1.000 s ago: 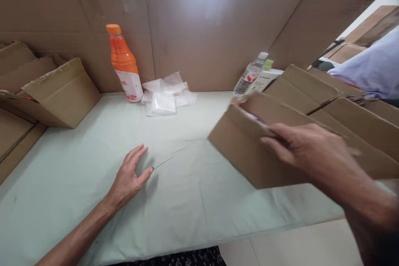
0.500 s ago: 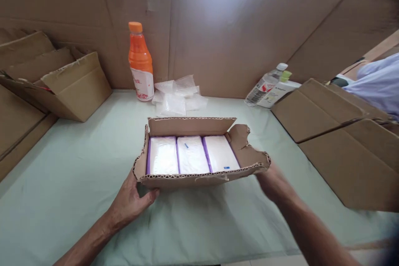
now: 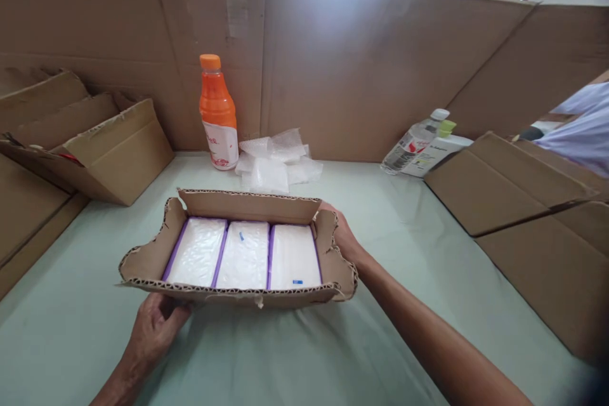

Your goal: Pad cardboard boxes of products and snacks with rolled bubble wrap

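Observation:
In front of me an open cardboard box (image 3: pixel 252 205) with torn, wavy end flaps is held up at a slight tilt. Three white packs (image 3: pixel 242 257) with purple sides, wrapped in clear film like tissue packs, lie side by side in it; two show small blue tabs. My left hand (image 3: pixel 159 323) grips the box low at its front left, thumb along the front and fingers partly hidden underneath. My right hand (image 3: pixel 340 235) is closed round the far right corner, with most of its fingers hidden behind the cardboard.
An orange bottle (image 3: pixel 218 114) stands at the back beside bubble-wrap pieces (image 3: pixel 278 162). A clear bottle (image 3: pixel 413 143) leans by a white package (image 3: pixel 440 155) at back right. Cardboard boxes flank both sides (image 3: pixel 121 155) (image 3: pixel 518 184). A cardboard wall (image 3: pixel 356 70) closes the back; a person's sleeve (image 3: pixel 583 124) shows at right.
The box with its packs has shifted left and turned slightly. My right hand has moved from its near right corner to the far right corner; my left hand moved left and down with it.

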Available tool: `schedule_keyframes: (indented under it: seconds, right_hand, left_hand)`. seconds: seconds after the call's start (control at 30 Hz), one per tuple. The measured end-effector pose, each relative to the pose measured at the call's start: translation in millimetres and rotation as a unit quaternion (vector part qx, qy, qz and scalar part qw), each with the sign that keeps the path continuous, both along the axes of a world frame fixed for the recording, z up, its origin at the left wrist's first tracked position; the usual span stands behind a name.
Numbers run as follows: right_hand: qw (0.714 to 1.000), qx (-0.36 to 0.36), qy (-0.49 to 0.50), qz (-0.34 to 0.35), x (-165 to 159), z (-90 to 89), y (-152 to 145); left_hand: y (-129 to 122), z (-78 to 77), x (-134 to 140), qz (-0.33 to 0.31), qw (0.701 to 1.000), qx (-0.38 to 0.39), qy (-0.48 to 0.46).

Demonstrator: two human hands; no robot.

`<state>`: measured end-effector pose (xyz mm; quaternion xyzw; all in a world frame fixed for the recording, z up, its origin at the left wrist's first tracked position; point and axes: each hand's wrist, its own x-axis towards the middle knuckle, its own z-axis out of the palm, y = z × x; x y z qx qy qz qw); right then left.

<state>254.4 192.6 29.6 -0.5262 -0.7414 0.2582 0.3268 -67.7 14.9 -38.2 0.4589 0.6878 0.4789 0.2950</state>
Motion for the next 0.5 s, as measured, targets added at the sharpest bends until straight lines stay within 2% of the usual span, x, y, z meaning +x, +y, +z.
schedule_keyframes:
  seconds: [0.13,0.23,0.3,0.37,0.5]
  right_hand:
    - [0.999,0.019,-0.012,0.024,-40.3,-11.3,78.1]
    - [1.0,0.024,0.008,-0.012,-61.4,-18.7,109.1]
    - [0.997,0.026,0.038,-0.057,-57.1,-19.4,115.5]
    - [0.991,0.021,0.076,-0.106,-36.9,-17.5,110.8]
    - [0.975,-0.026,0.12,-0.183,35.9,-12.9,70.4]
  left_hand:
    - [-0.4,-4.9,4.4,-0.004,0.998,-0.003,0.056]
    - [-0.3,-5.6,-0.2,-0.02,0.994,-0.012,0.105]
    - [-0.8,-6.1,-4.2,-0.026,0.991,-0.017,0.132]
    - [-1.5,-6.7,-6.9,-0.027,0.989,-0.021,0.146]
    - [-2.5,-7.2,-7.4,-0.032,0.993,-0.03,0.106]
